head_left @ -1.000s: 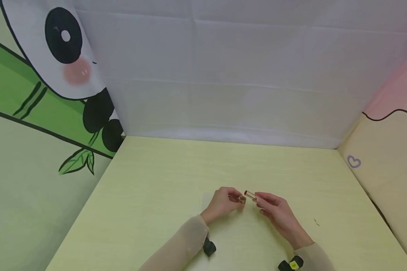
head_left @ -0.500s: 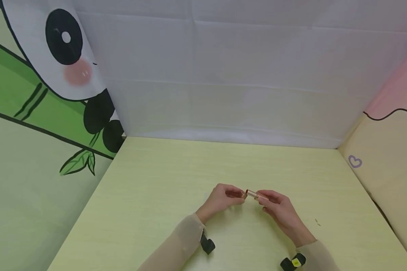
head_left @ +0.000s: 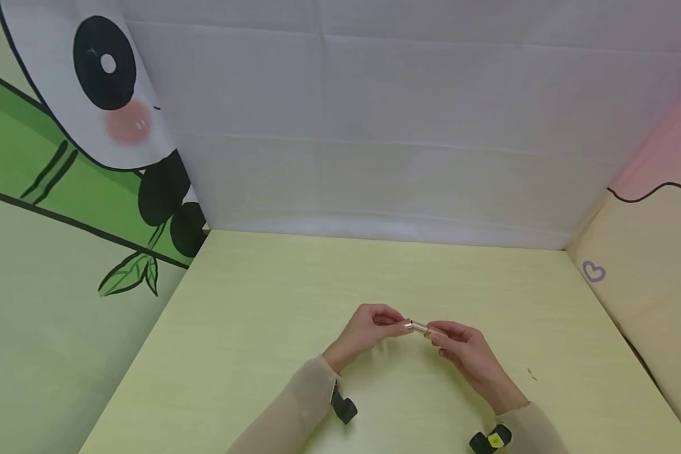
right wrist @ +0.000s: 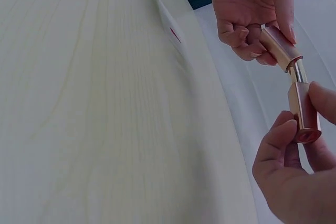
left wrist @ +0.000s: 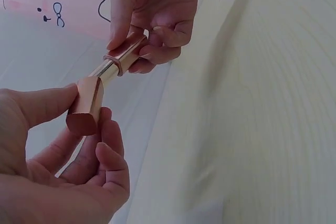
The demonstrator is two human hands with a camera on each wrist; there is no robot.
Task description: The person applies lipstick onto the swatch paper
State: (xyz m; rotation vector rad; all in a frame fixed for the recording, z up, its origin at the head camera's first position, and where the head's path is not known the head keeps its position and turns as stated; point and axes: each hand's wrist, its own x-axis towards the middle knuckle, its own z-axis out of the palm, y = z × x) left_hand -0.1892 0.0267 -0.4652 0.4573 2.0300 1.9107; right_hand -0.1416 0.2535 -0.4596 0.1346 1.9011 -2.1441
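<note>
A rose-gold lipstick is held between my two hands above the table. My left hand (head_left: pixel 366 331) pinches its squarish cap (left wrist: pixel 86 95) between thumb and fingers. With thumb and fingers, my right hand (head_left: pixel 468 356) grips the lipstick base (right wrist: pixel 304 106). The cap's mouth is around the end of the shiny inner tube (left wrist: pixel 106 72), and a short length of that tube shows between cap and base. Cap and base stand slightly out of line in the right wrist view. Whatever lies inside the cap is hidden.
The pale wood-grain table (head_left: pixel 272 290) spreads beneath both hands, backed by a white sheet (head_left: pixel 374 126). A small dark mark (head_left: pixel 531 374) lies right of the right hand. A whitish flat piece with a red mark (right wrist: pixel 172 30) appears on the table in the right wrist view.
One second ago the cap and the lipstick's tube end were apart, with red visible at the tip. Both have come together, and the cap is now over the tube's end.
</note>
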